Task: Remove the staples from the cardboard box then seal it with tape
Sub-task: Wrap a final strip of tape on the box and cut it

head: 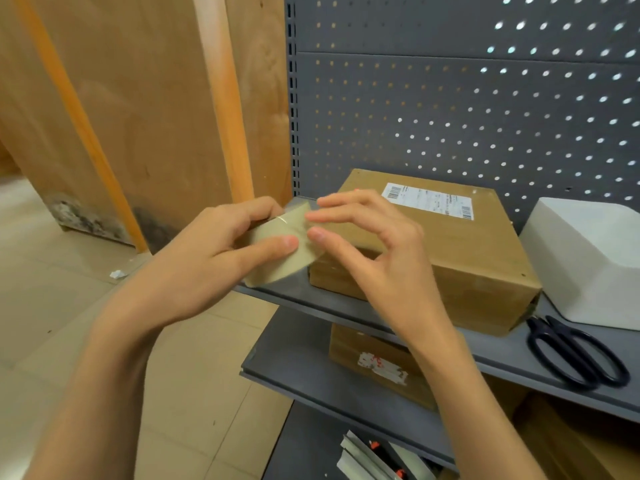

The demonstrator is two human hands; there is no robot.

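A brown cardboard box with a white shipping label lies closed on the grey metal shelf. My left hand grips a roll of beige packing tape just left of the box, thumb pressed on the roll's outer face. My right hand hovers at the roll's right edge, its fingertips touching the tape surface, fingers curled. No staples are visible on the box from here.
Black scissors lie on the shelf right of the box, beside a white bin. A grey pegboard backs the shelf. A lower shelf holds another cardboard box. Plywood panels stand at left.
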